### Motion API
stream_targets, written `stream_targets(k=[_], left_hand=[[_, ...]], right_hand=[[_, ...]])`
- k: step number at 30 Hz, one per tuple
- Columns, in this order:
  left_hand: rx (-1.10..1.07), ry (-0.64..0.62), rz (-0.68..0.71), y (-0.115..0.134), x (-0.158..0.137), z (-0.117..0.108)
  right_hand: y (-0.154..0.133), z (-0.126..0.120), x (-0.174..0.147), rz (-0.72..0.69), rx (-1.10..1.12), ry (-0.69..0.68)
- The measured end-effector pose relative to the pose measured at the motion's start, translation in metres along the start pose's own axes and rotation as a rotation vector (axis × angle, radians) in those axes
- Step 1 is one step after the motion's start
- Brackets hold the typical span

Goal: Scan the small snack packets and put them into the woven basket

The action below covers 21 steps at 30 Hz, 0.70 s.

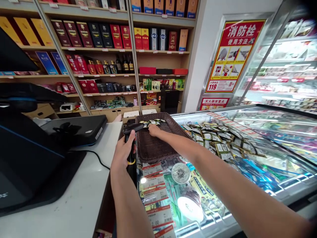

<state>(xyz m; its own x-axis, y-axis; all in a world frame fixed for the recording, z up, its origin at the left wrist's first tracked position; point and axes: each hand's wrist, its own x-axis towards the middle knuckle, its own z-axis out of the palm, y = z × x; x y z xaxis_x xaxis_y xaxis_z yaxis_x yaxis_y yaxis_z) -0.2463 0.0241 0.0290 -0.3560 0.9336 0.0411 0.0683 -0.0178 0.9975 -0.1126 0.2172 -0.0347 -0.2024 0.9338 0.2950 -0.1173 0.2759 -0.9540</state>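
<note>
My left hand point(123, 150) is wrapped round the upright grip of a black handheld barcode scanner point(133, 128), thumb up along its back. The scanner's head points right, over the near left edge of a brown woven basket point(153, 148). My right hand point(154, 130) reaches into the far part of this basket, its fingers bent down at several small snack packets point(158, 122) with green, white and yellow print. Its fingertips are partly hidden, but they look closed on a packet. The basket rests on the glass top of a chest freezer point(182, 115).
Many loose packets point(223, 145) lie spread on the freezer glass to the right. Price labels point(156, 195) line its left side. A white counter point(81, 188) with a black checkout machine point(29, 155) stands left. Shelves of boxed bottles point(99, 34) fill the back wall.
</note>
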Motion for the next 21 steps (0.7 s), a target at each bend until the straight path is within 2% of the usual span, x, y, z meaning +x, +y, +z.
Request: stream_targets(k=[3, 6, 8, 11, 15, 18, 21], left_hand=[[-0.037, -0.015, 0.014, 0.004, -0.002, 0.004], [-0.036, -0.032, 0.023, 0.009, -0.003, 0.007], [-0.022, -0.049, 0.032, 0.014, -0.005, 0.010], [-0.024, -0.103, 0.045, 0.024, -0.011, 0.020], [-0.014, -0.178, 0.076, 0.038, -0.021, 0.041], [0.011, -0.237, 0.085, 0.041, -0.025, 0.061], [0.042, -0.324, 0.090, 0.038, -0.027, 0.079]], right_hand=[[-0.016, -0.015, 0.007, 0.065, -0.181, 0.068], [-0.037, -0.050, -0.010, 0.082, -0.264, 0.136], [-0.051, -0.077, -0.037, 0.080, -0.178, 0.192], [-0.066, -0.116, -0.089, 0.053, 0.111, 0.290], [-0.071, -0.158, -0.147, 0.078, 0.361, 0.347], [-0.063, -0.180, -0.169, 0.069, 0.427, 0.357], [-0.048, -0.194, -0.176, -0.064, 0.309, 0.427]])
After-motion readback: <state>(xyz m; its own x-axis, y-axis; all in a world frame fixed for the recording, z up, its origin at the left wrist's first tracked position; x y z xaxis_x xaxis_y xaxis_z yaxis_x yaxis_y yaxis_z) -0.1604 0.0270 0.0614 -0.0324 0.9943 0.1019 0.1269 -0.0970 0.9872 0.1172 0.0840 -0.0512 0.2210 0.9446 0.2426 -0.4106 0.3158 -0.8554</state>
